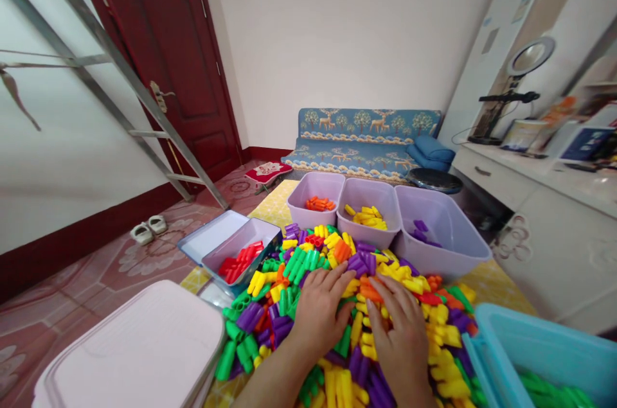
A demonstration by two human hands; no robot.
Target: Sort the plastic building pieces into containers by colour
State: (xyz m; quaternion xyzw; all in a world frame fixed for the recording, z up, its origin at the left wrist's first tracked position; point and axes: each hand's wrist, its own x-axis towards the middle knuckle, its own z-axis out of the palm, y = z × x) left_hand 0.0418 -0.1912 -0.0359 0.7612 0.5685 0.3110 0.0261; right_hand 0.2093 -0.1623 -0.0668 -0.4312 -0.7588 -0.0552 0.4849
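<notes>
A big heap of small plastic tube-like pieces [302, 265], in green, yellow, purple, red and orange, covers the table in front of me. My left hand [322, 305] lies over the heap's middle, fingers stretched forward, their tips at some purple pieces [361, 263]. Close to its right, my right hand [401, 324] has its fingers apart, with the fingertips touching or just above an orange piece [369, 290]. Whatever lies under both palms is hidden. Beyond the heap stand three lilac bins: one [301, 212] with orange pieces, one [354, 234] with yellow, one [446, 260] with purple.
An open box [264, 228] at the left holds red pieces. A turquoise bin [544, 324] with green pieces stands at the near right. Pale pink lids [135, 350] lie near left. Farther off are a blue sofa [366, 144], a ladder [130, 96] and a white cabinet [554, 215].
</notes>
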